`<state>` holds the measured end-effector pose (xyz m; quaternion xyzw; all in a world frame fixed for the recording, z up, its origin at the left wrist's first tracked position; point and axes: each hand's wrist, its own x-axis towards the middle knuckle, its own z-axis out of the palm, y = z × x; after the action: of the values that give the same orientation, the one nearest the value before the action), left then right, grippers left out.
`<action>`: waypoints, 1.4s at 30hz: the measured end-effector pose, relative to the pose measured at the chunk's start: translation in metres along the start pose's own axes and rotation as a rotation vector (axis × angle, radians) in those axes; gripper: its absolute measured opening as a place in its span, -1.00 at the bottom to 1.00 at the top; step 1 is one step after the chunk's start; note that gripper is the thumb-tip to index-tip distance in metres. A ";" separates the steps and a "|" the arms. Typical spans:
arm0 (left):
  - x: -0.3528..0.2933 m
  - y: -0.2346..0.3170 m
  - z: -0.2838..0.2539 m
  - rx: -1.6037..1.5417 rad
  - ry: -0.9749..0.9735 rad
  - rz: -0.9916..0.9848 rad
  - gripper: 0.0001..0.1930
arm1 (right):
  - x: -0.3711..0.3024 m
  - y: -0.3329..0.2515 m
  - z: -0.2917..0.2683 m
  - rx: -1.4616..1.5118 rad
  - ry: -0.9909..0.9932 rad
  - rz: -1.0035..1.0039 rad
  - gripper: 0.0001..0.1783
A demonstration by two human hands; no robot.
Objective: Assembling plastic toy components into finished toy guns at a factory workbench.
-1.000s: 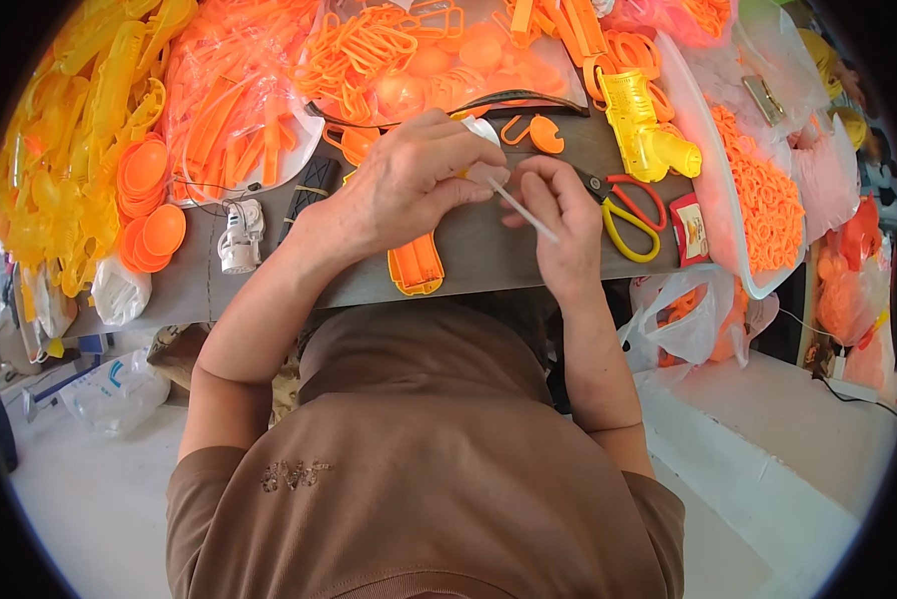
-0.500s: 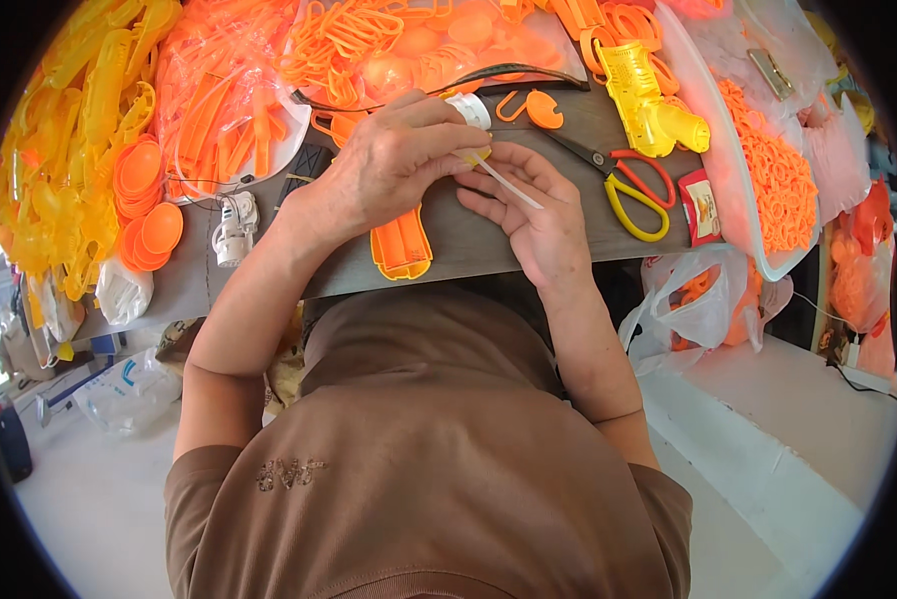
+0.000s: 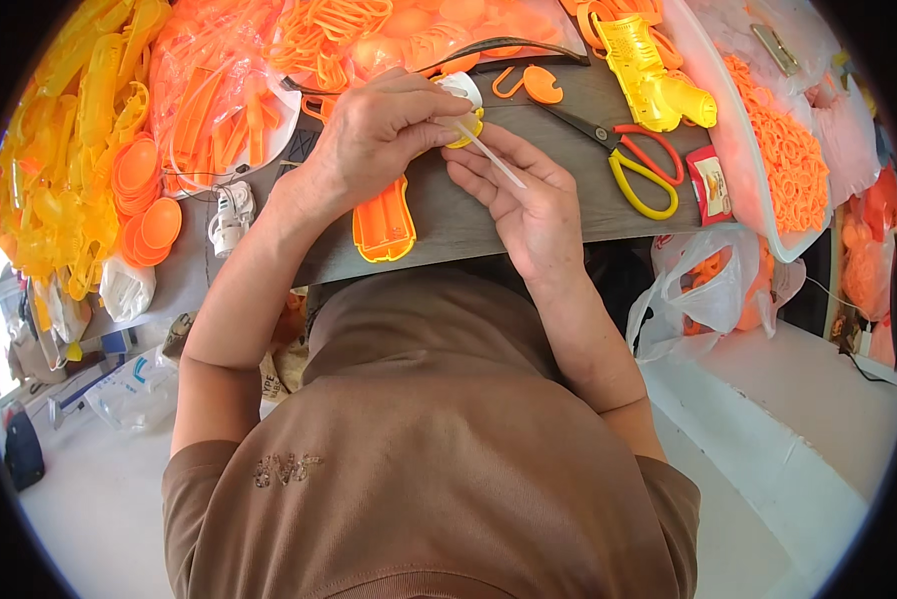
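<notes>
My left hand [image 3: 389, 125] is closed around the upper part of a toy casing [image 3: 383, 228], orange inside with a yellow rim, whose trough-like end shows below the wrist. A white round piece [image 3: 458, 88] shows beyond my left fingertips, and a small yellow round part [image 3: 465, 130] lies between the hands. From the left fingertips a thin white strip [image 3: 496, 160] slants across the fingers of my right hand [image 3: 533, 200]. The right hand's fingers are curled, their tips at the yellow part; their exact grip is partly hidden.
Scissors with red and yellow handles [image 3: 640, 175] lie right, beside a small red packet [image 3: 708, 187] and a yellow toy-gun shell [image 3: 648, 80]. A tub [image 3: 758, 170] of orange rings stands far right. Orange discs [image 3: 155, 222], a white mechanism [image 3: 232, 218] and yellow parts [image 3: 79, 130] lie left.
Both hands and the toy casing sit slightly higher and further left in view. The small yellow part shows more between the fingers, and the white strip has shifted with them.
</notes>
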<state>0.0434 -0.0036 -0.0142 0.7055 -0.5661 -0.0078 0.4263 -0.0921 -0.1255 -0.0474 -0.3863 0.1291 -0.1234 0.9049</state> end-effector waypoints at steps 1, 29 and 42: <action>0.000 0.001 0.000 -0.025 -0.003 -0.030 -0.80 | 0.000 0.000 0.000 0.021 -0.007 0.007 -0.61; -0.004 -0.004 0.005 0.038 0.008 0.014 -0.79 | 0.000 0.004 -0.006 0.051 -0.104 0.026 -0.56; -0.006 -0.004 0.008 0.122 -0.011 0.052 -0.72 | 0.002 0.004 -0.009 0.070 -0.135 0.031 -0.56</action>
<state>0.0403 -0.0030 -0.0245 0.7153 -0.5859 0.0338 0.3793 -0.0928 -0.1291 -0.0569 -0.3600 0.0692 -0.0872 0.9263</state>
